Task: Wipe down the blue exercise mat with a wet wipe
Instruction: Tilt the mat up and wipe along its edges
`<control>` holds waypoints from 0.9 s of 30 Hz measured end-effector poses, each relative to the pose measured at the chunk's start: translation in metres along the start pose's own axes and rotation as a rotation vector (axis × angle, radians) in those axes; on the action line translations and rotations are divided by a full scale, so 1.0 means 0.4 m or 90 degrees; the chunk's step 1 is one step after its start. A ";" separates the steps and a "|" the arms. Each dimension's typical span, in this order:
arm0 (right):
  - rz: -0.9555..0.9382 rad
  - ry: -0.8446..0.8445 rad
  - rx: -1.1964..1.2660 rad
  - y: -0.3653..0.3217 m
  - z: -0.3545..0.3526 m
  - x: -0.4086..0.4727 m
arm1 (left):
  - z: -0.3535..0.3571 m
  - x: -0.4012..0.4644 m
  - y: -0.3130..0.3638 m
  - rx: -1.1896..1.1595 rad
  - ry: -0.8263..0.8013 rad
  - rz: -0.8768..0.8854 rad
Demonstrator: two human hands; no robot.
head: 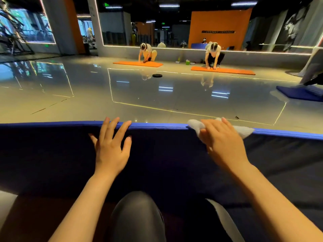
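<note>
The blue exercise mat (pixel 166 154) lies flat on the glossy floor (pixel 122 95), stretched across in front of the kneeling person. The right hand (pixel 225 144) presses the white wet wipe (pixel 244 131) flat against the mat's far edge, fingers laid out straight over it, not pinching. The left hand (pixel 111 149) rests spread on the mat near the same edge, fingertips just over the rim, steadying it. For this stroke I would keep the palm weight even and draw the wipe along the edge in overlapping passes (the wipe looks bunched at its left end, so smoothing it out would cover more). The bracing hand ought to shift along ahead of the wipe, lest the mat creep on that slick floor.
</note>
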State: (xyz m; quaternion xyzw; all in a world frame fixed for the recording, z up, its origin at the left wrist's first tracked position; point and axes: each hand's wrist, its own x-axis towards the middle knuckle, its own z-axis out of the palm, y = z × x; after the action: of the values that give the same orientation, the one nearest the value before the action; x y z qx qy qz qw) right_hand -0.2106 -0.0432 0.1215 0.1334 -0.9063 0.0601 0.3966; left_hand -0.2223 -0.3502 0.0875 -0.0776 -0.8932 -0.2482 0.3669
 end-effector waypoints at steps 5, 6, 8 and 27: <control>0.039 0.009 -0.032 0.059 -0.018 -0.019 | 0.017 0.002 0.012 -0.012 0.019 0.011; 0.056 0.014 -0.012 0.038 -0.005 -0.009 | 0.019 0.004 0.014 -0.010 0.019 0.007; 0.072 0.030 0.020 -0.027 0.028 0.017 | 0.020 0.007 0.018 -0.003 0.009 -0.001; -0.085 -0.074 0.158 -0.134 0.033 0.087 | -0.137 0.024 -0.084 0.313 -0.077 -0.052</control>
State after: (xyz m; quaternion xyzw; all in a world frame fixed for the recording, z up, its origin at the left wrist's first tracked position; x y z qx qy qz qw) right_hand -0.2269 -0.1041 0.1383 0.2442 -0.9026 0.1374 0.3269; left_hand -0.2063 -0.4072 0.1144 0.0353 -0.9494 -0.0331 0.3104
